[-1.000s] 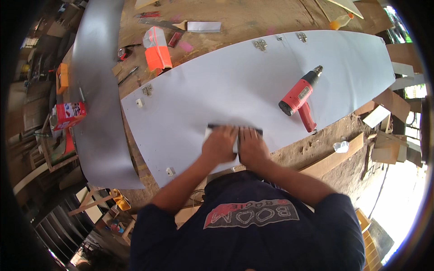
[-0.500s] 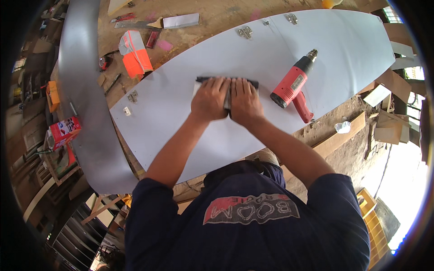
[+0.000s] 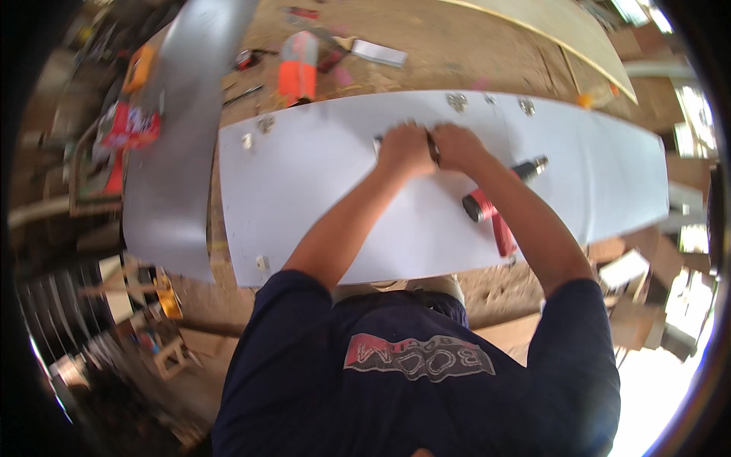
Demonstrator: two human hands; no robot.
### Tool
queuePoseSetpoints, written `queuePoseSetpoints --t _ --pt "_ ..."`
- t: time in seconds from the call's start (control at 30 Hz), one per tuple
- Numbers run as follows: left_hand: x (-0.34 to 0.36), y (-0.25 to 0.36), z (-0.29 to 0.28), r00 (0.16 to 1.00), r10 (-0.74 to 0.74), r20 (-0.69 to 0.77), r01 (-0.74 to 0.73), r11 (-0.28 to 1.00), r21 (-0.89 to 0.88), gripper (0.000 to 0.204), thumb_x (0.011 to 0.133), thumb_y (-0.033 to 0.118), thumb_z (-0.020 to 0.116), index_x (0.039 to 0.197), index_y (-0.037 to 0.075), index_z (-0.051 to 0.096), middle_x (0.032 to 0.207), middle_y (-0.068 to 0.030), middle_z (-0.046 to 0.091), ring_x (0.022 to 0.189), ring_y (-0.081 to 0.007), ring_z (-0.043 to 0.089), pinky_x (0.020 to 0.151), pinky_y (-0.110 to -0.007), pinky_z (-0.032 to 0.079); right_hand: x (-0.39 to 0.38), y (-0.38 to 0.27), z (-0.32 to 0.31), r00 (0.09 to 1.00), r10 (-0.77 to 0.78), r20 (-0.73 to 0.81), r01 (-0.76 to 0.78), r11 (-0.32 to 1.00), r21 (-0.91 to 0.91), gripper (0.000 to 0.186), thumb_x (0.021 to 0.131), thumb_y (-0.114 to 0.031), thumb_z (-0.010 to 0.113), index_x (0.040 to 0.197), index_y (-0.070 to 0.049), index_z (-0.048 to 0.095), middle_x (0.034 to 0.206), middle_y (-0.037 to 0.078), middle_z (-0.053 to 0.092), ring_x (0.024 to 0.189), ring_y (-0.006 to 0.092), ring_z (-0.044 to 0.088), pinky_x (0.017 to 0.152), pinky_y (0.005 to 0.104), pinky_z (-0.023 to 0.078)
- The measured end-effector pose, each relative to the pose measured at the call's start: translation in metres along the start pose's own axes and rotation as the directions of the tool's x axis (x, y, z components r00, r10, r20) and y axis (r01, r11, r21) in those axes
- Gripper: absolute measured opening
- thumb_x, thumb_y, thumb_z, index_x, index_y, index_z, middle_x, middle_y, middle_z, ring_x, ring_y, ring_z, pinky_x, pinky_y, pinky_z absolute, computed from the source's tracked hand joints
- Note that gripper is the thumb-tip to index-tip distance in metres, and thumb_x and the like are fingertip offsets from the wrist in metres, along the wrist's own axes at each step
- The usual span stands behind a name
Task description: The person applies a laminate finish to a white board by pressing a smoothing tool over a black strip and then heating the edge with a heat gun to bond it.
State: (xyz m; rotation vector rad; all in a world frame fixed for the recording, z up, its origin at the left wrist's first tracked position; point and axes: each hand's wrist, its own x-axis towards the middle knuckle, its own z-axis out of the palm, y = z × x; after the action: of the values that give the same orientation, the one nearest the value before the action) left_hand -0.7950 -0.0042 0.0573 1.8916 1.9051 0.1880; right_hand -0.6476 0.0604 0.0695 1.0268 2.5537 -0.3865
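Observation:
My left hand (image 3: 405, 148) and my right hand (image 3: 454, 146) are side by side, fingers closed on a flat dark-edged tool (image 3: 433, 148) pressed on a long white panel (image 3: 335, 213) with a curved upper edge. The hands are blurred and hide most of the tool. A red heat gun (image 3: 478, 206) with a black nozzle lies on the panel, partly behind my right forearm. Small metal hinges (image 3: 457, 103) sit along the panel's upper edge, with another (image 3: 266, 124) near the left end.
A long grey sheet (image 3: 171, 190) runs along the left, a red box (image 3: 131, 126) beside it. An orange and grey bag (image 3: 297, 72), a knife (image 3: 242, 95) and a tape measure (image 3: 247, 59) lie on the brown bench (image 3: 502, 53). A pale board (image 3: 548, 23) is at the back right; board offcuts (image 3: 640, 320) surround the right end.
Both hands, still on the tool, have moved away from my body to near the panel's upper edge, then right. The view has shifted, so the panel now lies more level in the picture.

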Motion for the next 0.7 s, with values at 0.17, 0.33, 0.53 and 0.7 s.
queuePoseSetpoints --t 0.17,0.33,0.53,0.7 --pt "-0.123 0.058 0.015 0.963 -0.173 0.206 0.227 0.934 -0.276 0.064 0.083 0.024 0.076 0.139 -0.004 0.063 0.142 -0.0275 0.063 0.131 -0.0435 0.063 0.11 -0.055 0.054 -0.083 0.001 0.022 0.893 -0.442 0.086 0.446 0.894 -0.038 0.046 0.085 -0.011 0.072 0.129 0.002 0.069 0.13 0.017 0.07 0.129 0.033 0.064 0.109 0.0456 0.055" --pt "-0.184 0.1 0.087 0.906 -0.297 -0.301 0.266 0.954 -0.141 0.086 0.079 0.013 0.078 0.156 -0.008 0.047 0.147 -0.0253 0.058 0.14 -0.0423 0.054 0.124 -0.053 0.041 -0.088 0.004 0.047 0.684 -0.72 -0.117 0.706 0.694 -0.145 0.052 0.09 -0.008 0.064 0.14 0.007 0.063 0.14 0.022 0.066 0.137 0.0366 0.06 0.121 0.0439 0.046" --pt "-0.161 0.1 0.087 0.731 -0.592 -0.338 0.517 0.805 -0.291 0.079 0.08 0.01 0.076 0.153 -0.005 0.053 0.148 -0.0237 0.057 0.14 -0.0385 0.055 0.124 -0.056 0.039 -0.038 -0.013 0.032 0.514 -0.853 -0.093 0.838 0.523 -0.156 0.053 0.092 -0.013 0.062 0.141 0.008 0.063 0.143 0.022 0.065 0.139 0.0383 0.058 0.126 0.0471 0.041" --pt "-0.152 0.059 0.071 0.648 -0.683 -0.338 0.579 0.73 -0.363 0.082 0.077 0.011 0.08 0.153 -0.004 0.053 0.147 -0.0225 0.058 0.138 -0.0382 0.056 0.123 -0.054 0.04 0.018 -0.05 0.02 0.453 -0.891 -0.036 0.869 0.45 -0.207 0.049 0.094 -0.013 0.06 0.139 0.007 0.066 0.14 0.02 0.067 0.138 0.0359 0.06 0.123 0.0442 0.044"
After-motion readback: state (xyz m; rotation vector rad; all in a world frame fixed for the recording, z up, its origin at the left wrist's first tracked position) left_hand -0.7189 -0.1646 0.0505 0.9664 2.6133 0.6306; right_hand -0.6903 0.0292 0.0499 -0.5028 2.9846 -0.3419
